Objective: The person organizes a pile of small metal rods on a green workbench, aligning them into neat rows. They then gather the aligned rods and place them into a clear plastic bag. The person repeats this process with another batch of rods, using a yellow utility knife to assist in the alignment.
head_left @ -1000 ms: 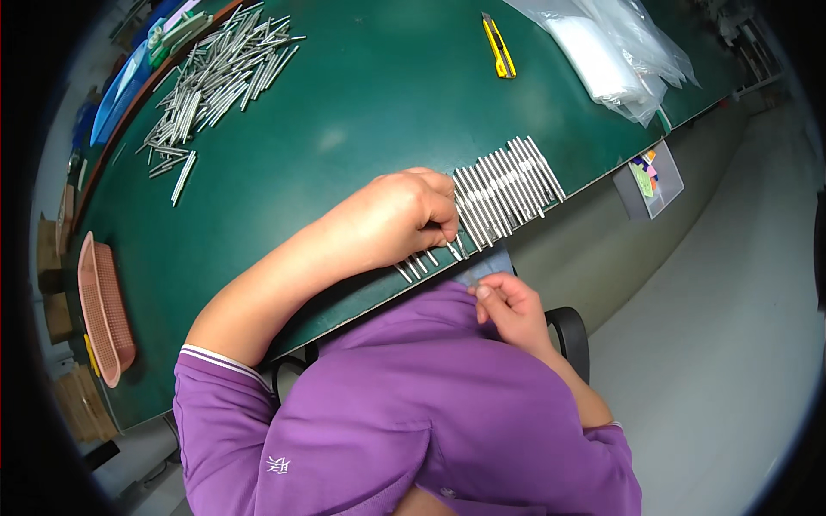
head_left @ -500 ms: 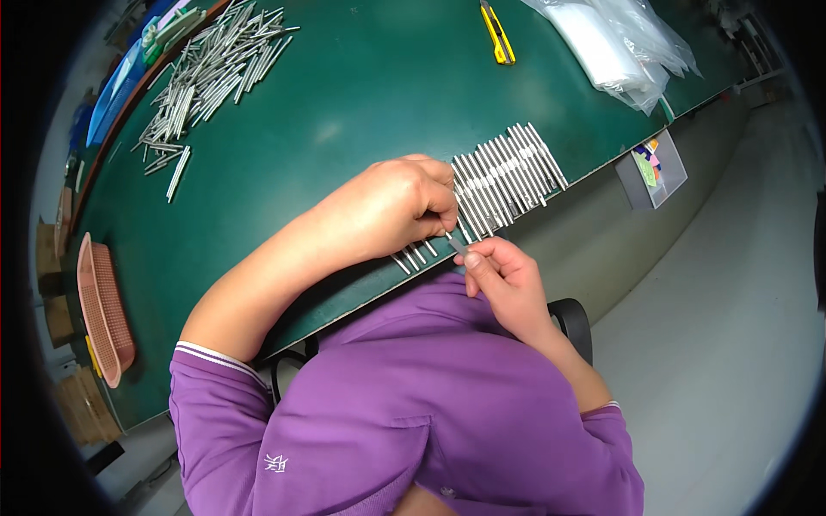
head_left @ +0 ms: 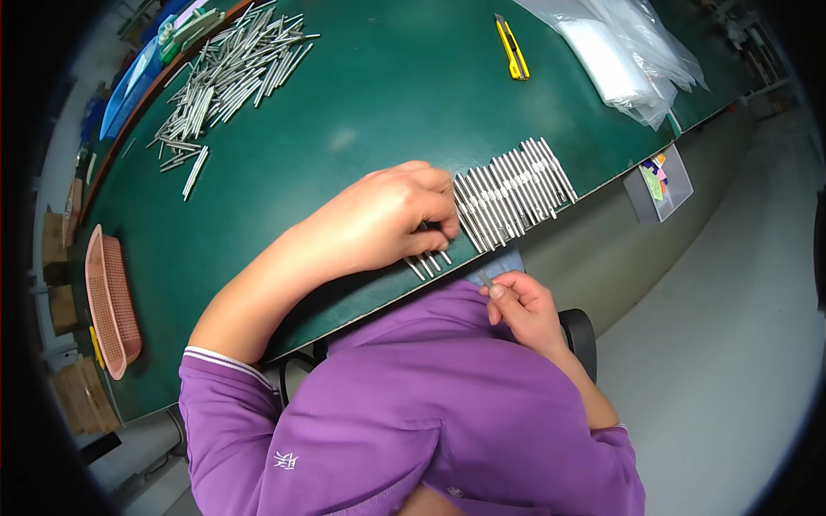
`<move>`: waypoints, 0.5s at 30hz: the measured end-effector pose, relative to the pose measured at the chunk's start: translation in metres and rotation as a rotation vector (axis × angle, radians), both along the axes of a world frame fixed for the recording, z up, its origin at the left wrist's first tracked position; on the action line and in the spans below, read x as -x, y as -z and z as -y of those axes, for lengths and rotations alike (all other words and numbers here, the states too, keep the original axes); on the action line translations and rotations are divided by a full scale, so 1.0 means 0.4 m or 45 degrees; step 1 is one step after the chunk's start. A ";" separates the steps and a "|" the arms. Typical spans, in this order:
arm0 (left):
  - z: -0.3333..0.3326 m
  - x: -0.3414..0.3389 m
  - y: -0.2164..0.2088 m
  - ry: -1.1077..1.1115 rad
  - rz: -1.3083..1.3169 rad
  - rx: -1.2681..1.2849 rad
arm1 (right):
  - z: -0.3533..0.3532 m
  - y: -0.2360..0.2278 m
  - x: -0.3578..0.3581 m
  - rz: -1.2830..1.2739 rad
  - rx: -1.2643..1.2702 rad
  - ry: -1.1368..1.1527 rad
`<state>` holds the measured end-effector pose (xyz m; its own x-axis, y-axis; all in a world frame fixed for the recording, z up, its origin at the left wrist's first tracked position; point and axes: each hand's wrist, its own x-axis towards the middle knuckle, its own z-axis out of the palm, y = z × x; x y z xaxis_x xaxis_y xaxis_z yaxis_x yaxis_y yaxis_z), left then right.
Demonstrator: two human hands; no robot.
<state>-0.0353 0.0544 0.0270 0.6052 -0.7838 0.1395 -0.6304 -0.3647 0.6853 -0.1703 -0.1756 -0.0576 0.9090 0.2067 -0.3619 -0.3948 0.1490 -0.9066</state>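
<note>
My left hand (head_left: 415, 209) is over the table near its front edge, fingers curled and pressed together at the left end of a row of metal rods (head_left: 508, 191). What its fingertips hold, if anything, is hidden behind them. A few short rods (head_left: 423, 265) stick out from under the palm, toward the table edge. My right hand (head_left: 522, 303) pinches a small flat grey strip (head_left: 485, 279) between thumb and fingers, just off the table edge above my lap. The rods in the row lie side by side, slanting, with lighter spots along their middles.
A loose heap of metal rods (head_left: 228, 82) lies at the far left. A yellow utility knife (head_left: 512, 50) and clear plastic bags (head_left: 611, 73) are at the back. A pink basket (head_left: 112, 301) stands at the left, and a grey bin (head_left: 668, 185) hangs by the table's right edge.
My right hand has drawn down and right with the grey strip, away from the left fingers. The left hand stays at the row's end. The whole view has shifted slightly.
</note>
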 end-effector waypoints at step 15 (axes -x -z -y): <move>0.023 0.004 0.042 0.155 0.266 0.037 | -0.012 -0.005 0.000 0.084 0.016 0.008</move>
<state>-0.0371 0.0452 0.0104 0.4621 -0.8429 0.2755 -0.7977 -0.2593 0.5445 -0.1703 -0.1707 -0.0557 0.9323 0.1970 -0.3034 -0.3330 0.1400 -0.9325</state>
